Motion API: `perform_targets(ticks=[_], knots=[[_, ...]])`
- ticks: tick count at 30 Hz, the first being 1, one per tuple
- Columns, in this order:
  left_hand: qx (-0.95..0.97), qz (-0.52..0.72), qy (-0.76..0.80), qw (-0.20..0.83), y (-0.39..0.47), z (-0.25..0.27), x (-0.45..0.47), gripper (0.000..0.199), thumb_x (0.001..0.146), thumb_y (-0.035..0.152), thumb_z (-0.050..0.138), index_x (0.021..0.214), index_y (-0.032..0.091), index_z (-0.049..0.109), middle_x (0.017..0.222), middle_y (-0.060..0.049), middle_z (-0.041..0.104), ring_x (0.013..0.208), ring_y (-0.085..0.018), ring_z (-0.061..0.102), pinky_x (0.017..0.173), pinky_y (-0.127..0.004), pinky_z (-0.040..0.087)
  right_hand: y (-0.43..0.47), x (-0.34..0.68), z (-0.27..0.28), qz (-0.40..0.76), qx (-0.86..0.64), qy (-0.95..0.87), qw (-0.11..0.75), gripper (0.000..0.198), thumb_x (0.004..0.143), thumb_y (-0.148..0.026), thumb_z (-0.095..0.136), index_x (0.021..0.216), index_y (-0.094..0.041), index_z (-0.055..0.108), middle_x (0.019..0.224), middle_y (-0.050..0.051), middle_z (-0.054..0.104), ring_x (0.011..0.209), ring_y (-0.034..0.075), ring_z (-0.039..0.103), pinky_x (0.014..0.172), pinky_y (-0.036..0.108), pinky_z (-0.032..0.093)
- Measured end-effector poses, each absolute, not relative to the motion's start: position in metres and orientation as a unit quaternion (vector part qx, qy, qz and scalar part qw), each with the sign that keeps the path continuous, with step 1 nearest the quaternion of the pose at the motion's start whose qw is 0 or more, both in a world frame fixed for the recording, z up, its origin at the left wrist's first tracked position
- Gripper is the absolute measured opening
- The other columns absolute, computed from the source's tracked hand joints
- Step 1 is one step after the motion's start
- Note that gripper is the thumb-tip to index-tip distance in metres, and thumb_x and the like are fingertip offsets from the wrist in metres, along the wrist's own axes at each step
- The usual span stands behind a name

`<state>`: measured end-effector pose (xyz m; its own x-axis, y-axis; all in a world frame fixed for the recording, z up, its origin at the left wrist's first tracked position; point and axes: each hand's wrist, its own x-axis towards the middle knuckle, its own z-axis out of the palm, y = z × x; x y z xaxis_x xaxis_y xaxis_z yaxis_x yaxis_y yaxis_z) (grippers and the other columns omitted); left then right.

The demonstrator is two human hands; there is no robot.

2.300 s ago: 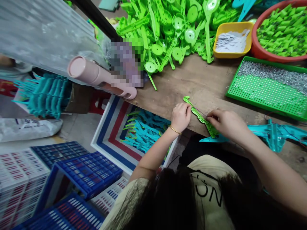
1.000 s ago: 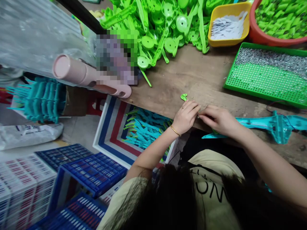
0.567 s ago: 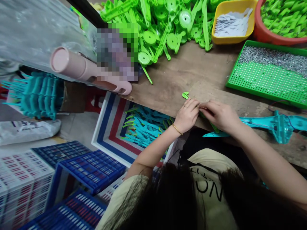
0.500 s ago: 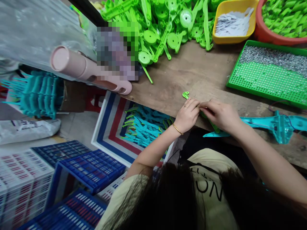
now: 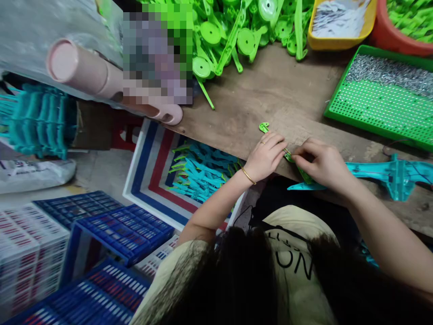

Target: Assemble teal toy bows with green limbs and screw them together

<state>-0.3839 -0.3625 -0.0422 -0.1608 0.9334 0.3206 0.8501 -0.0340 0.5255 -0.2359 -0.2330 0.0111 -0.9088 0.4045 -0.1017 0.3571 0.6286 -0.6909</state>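
Observation:
At the front edge of the wooden table [image 5: 237,131] lies a narrow green plastic part [image 5: 264,127], its hooked end poking out past my left fingers. My left hand [image 5: 265,158] is closed over its middle, palm down. Close beside it, my right hand [image 5: 320,163] pinches at the part's near end, thumb and forefinger together; any small piece between those fingertips is too small to make out. Under my right wrist runs a long turquoise plastic piece [image 5: 370,171] with a thin wire along it.
A green perforated tray [image 5: 372,108] of small metal pieces sits at the right. Behind are a yellow bin [image 5: 338,43], a red tub [image 5: 399,38] and a heap of green parts [image 5: 246,43]. A striped box [image 5: 149,167] with turquoise parts and blue crates [image 5: 125,230] stand left below.
My right hand has drawn slightly away from the left, so more of the green part shows between them. The whole view has shifted a little.

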Motion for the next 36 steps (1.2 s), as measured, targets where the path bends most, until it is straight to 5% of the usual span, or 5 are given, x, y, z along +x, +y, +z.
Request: perform_targets(ticks=[10,21,27,36], knots=[[0.627,0.418,0.64,0.149,-0.364,-0.039,-0.404,0.02,0.092,0.018,0.054,0.107,0.016,0.068,0.112,-0.01,0.07,0.111,-0.02,0.063,0.104,-0.041,0.046,-0.237,-0.24,0.015,0.335,-0.248,-0.908,-0.021,0.011,0.079,-0.026,0.055,0.076,-0.019,0.062,0.081,0.004,0.062,0.074,0.017,0.058,0.068,0.029,0.041],[0.607,0.437,0.655,0.109,-0.356,-0.05,-0.401,0.015,0.092,0.025,0.06,0.088,0.02,0.073,0.098,-0.005,0.074,0.098,-0.018,0.066,0.096,-0.039,0.049,-0.226,-0.241,0.023,0.322,-0.197,-0.92,-0.108,0.021,0.085,-0.03,0.049,0.086,-0.019,0.066,0.09,0.006,0.066,0.079,0.019,0.061,0.072,0.03,0.042],[0.607,0.447,0.646,0.117,-0.358,-0.046,-0.4,0.015,0.092,0.018,0.057,0.091,0.018,0.071,0.101,-0.006,0.073,0.099,-0.017,0.066,0.097,-0.038,0.048,-0.233,-0.241,0.018,0.283,-0.186,-0.937,-0.084,0.022,0.086,-0.029,0.046,0.084,-0.019,0.066,0.089,0.007,0.063,0.076,0.018,0.06,0.071,0.029,0.041],[0.603,0.428,0.661,0.122,-0.355,-0.047,-0.399,0.015,0.092,0.022,0.059,0.086,0.019,0.071,0.095,-0.004,0.072,0.095,-0.017,0.064,0.093,-0.036,0.047,-0.234,-0.254,0.026,0.306,-0.278,-0.901,-0.132,0.007,0.077,-0.023,0.056,0.075,-0.019,0.062,0.079,0.005,0.065,0.068,0.016,0.058,0.066,0.027,0.04]])
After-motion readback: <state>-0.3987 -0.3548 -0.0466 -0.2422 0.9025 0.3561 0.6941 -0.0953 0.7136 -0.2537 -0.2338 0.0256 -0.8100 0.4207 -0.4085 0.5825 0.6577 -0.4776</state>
